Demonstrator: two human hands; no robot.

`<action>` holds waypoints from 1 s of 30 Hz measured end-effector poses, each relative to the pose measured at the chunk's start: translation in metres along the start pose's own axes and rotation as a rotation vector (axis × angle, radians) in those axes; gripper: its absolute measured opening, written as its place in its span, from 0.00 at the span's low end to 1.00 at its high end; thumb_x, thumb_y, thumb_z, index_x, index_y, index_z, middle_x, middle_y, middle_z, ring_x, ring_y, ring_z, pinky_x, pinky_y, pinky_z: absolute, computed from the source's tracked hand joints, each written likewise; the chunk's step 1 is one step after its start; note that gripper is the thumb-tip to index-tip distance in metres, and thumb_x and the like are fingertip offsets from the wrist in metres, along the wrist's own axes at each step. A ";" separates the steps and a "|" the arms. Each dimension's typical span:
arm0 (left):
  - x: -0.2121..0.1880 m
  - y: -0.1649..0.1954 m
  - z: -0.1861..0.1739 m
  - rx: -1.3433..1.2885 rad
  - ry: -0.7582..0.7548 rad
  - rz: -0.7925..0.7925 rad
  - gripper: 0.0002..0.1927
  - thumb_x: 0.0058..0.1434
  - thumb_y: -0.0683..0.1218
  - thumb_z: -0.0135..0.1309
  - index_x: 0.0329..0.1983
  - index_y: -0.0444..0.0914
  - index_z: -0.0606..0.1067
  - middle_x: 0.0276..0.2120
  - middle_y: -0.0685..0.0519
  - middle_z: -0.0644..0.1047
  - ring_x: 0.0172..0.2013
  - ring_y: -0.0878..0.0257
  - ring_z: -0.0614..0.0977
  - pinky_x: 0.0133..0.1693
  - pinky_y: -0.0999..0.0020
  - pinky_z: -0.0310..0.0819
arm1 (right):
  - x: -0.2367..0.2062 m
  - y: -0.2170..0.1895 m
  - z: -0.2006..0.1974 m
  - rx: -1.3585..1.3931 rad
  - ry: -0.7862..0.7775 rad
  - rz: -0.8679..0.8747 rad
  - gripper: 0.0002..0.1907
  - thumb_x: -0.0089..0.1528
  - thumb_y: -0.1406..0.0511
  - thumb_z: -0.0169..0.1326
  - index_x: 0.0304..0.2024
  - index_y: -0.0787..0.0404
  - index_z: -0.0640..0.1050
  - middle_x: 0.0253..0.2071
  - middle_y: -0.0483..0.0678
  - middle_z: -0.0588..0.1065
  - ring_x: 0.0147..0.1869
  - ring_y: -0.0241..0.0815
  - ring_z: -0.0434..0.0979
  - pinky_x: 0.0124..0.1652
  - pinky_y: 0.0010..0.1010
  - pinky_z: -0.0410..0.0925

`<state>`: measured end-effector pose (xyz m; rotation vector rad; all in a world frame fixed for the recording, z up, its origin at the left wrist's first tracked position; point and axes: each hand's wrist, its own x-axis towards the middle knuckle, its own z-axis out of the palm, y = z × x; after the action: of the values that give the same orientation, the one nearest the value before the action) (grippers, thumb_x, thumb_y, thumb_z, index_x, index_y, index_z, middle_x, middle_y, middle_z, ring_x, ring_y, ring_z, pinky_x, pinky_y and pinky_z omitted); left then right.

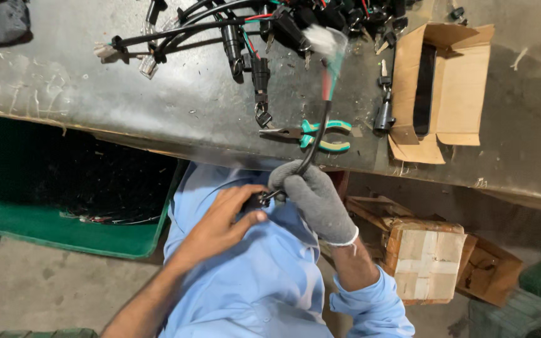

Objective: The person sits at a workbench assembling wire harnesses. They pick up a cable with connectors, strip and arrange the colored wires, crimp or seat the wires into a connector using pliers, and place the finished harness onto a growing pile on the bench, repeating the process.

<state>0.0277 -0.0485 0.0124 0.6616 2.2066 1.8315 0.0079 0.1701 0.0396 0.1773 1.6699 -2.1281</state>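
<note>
Below the workbench edge (pixel 158 134), seen from the head camera, the gloved right hand (pixel 313 199) is closed around a black sleeved cable (pixel 315 139) that rises toward the bench. The bare left hand (pixel 226 219) pinches the cable's lower end against the blue shirt (pixel 264 275). Green-handled pliers (pixel 311 134) lie on the bench beside the cable, near an open cardboard box (pixel 452 94).

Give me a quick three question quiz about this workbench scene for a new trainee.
1. True or false: the right hand wears a grey glove.
2. What tool lies on the bench just beyond the hands? A) pliers B) hammer C) tape measure
3. What does the gloved hand grip?

Key
1. True; the left hand is bare.
2. A, the green-handled pliers.
3. A black cable with a blurred white end.
</note>
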 end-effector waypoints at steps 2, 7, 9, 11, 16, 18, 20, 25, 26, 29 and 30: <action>-0.008 -0.017 0.016 -0.178 -0.042 -0.386 0.21 0.68 0.49 0.55 0.61 0.36 0.69 0.42 0.53 0.78 0.43 0.65 0.79 0.47 0.70 0.74 | 0.001 0.005 0.000 -0.205 0.039 -0.060 0.07 0.68 0.68 0.50 0.44 0.65 0.78 0.37 0.41 0.77 0.41 0.28 0.73 0.42 0.24 0.70; -0.022 -0.046 0.027 -0.528 0.083 -0.403 0.19 0.71 0.51 0.52 0.56 0.35 0.64 0.37 0.55 0.73 0.38 0.68 0.73 0.42 0.70 0.69 | -0.004 0.008 0.000 -0.478 0.089 -0.071 0.09 0.62 0.70 0.56 0.44 0.65 0.82 0.39 0.44 0.82 0.42 0.30 0.79 0.43 0.25 0.73; -0.023 -0.049 0.028 -0.484 0.084 -0.358 0.17 0.72 0.51 0.50 0.54 0.35 0.66 0.37 0.55 0.74 0.39 0.68 0.74 0.43 0.70 0.71 | -0.005 0.011 0.001 -0.479 0.075 -0.039 0.11 0.60 0.71 0.59 0.45 0.64 0.83 0.39 0.45 0.83 0.42 0.30 0.81 0.43 0.25 0.74; -0.023 -0.049 0.029 -0.355 0.075 -0.348 0.16 0.73 0.50 0.50 0.54 0.34 0.68 0.35 0.54 0.72 0.37 0.67 0.72 0.41 0.69 0.69 | -0.004 0.014 0.004 -0.432 0.079 0.029 0.13 0.58 0.70 0.63 0.45 0.65 0.83 0.38 0.47 0.84 0.40 0.31 0.81 0.40 0.26 0.75; -0.019 -0.050 0.030 -0.228 0.016 -0.322 0.19 0.71 0.50 0.50 0.58 0.34 0.67 0.40 0.52 0.75 0.42 0.66 0.75 0.46 0.70 0.71 | -0.004 0.020 0.011 -0.579 0.128 -0.343 0.16 0.51 0.68 0.71 0.41 0.63 0.82 0.42 0.48 0.79 0.45 0.37 0.78 0.43 0.28 0.72; -0.016 -0.054 0.030 -0.363 -0.005 -0.275 0.19 0.71 0.48 0.50 0.60 0.34 0.67 0.45 0.51 0.75 0.46 0.66 0.75 0.51 0.70 0.70 | -0.006 0.020 0.012 -0.652 0.153 -0.393 0.16 0.50 0.67 0.73 0.39 0.62 0.82 0.41 0.48 0.77 0.44 0.39 0.77 0.41 0.28 0.71; -0.010 -0.060 0.030 -0.644 -0.032 -0.276 0.18 0.72 0.47 0.50 0.60 0.33 0.67 0.49 0.49 0.73 0.50 0.65 0.73 0.54 0.69 0.68 | -0.007 0.019 0.011 -0.631 0.135 -0.313 0.14 0.52 0.67 0.73 0.37 0.60 0.82 0.40 0.46 0.78 0.42 0.38 0.79 0.41 0.28 0.73; -0.012 -0.059 0.038 -0.482 0.044 -0.192 0.15 0.72 0.43 0.50 0.60 0.34 0.67 0.54 0.50 0.74 0.56 0.63 0.74 0.59 0.66 0.67 | -0.009 0.023 0.013 -0.596 0.193 -0.239 0.15 0.51 0.66 0.73 0.38 0.62 0.83 0.39 0.45 0.80 0.40 0.35 0.80 0.40 0.27 0.73; -0.013 -0.057 0.040 -0.372 0.075 -0.177 0.15 0.72 0.42 0.49 0.59 0.34 0.67 0.55 0.49 0.75 0.57 0.62 0.75 0.60 0.66 0.67 | -0.010 0.025 0.013 -0.569 0.221 -0.209 0.14 0.51 0.66 0.73 0.38 0.62 0.83 0.39 0.44 0.81 0.40 0.35 0.80 0.40 0.27 0.73; -0.016 -0.051 0.040 -0.211 -0.009 -0.326 0.17 0.68 0.41 0.51 0.59 0.36 0.69 0.46 0.53 0.75 0.48 0.65 0.77 0.53 0.69 0.71 | -0.011 0.030 0.012 -0.639 0.254 -0.101 0.16 0.48 0.66 0.73 0.37 0.61 0.83 0.36 0.42 0.81 0.39 0.32 0.82 0.40 0.25 0.74; -0.017 -0.050 0.039 -0.321 -0.019 -0.327 0.17 0.70 0.41 0.51 0.61 0.37 0.66 0.45 0.53 0.73 0.47 0.65 0.75 0.53 0.69 0.69 | -0.013 0.032 0.011 -0.601 0.262 -0.093 0.20 0.48 0.66 0.74 0.40 0.62 0.81 0.36 0.42 0.79 0.39 0.32 0.78 0.39 0.25 0.73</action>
<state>0.0488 -0.0283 -0.0462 0.2376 1.8159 1.9261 0.0343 0.1572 0.0181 0.2013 2.4292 -1.6151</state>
